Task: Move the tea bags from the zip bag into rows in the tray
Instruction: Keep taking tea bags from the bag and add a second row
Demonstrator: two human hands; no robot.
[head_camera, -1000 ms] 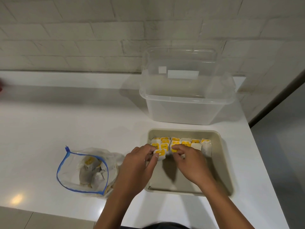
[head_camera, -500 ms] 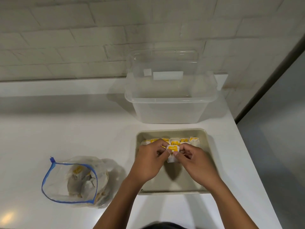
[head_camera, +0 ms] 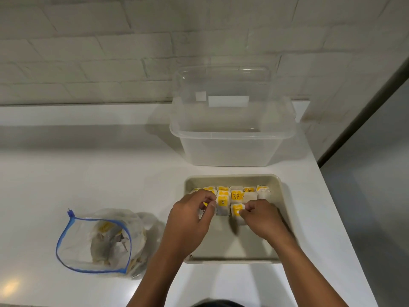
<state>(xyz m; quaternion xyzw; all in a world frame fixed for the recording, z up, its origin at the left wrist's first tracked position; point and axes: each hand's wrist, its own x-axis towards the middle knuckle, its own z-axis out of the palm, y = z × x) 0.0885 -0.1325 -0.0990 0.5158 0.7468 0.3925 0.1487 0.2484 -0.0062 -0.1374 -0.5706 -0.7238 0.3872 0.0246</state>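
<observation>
A beige tray (head_camera: 281, 220) lies on the white counter, with several yellow-tagged tea bags (head_camera: 236, 194) standing in rows along its far side. My left hand (head_camera: 190, 220) is over the tray's left part and pinches a tea bag at the left end of the front row. My right hand (head_camera: 261, 218) pinches another tea bag (head_camera: 237, 211) just right of it. An open zip bag (head_camera: 97, 242) with a blue rim lies to the left and holds more tea bags.
A clear plastic tub (head_camera: 232, 138) stands behind the tray against a white brick wall. The counter's right edge (head_camera: 338, 218) runs close to the tray. Open white counter stretches left of the tub and behind the zip bag.
My hands have moved apart from one shared tea bag in the middle; each now pinches its own bag in the front row. The camera has shifted slightly.
</observation>
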